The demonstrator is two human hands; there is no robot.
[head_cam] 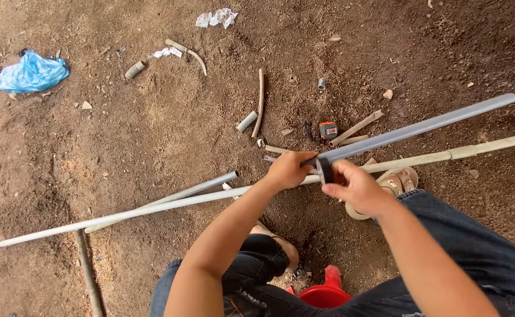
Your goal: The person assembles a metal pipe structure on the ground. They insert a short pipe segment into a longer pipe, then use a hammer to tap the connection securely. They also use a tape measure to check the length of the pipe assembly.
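Observation:
A grey plastic pipe (pixel 422 126) runs from the upper right down to my hands. My left hand (pixel 288 169) grips its near end. My right hand (pixel 356 186) holds a small roll of black tape (pixel 324 170) against the pipe just beside the left hand. A second, longer pale pipe (pixel 152 206) lies on the dirt under my hands, crossing from lower left to upper right. Another short grey pipe (pixel 175 196) lies beside it on the left.
Pipe offcuts (pixel 260 103) and an orange tape measure (pixel 328 130) lie on the dirt beyond my hands. A blue plastic bag (pixel 31 73) sits at far left. A red container (pixel 327 292) stands between my knees. My sandalled foot (pixel 395 183) rests under the pipes.

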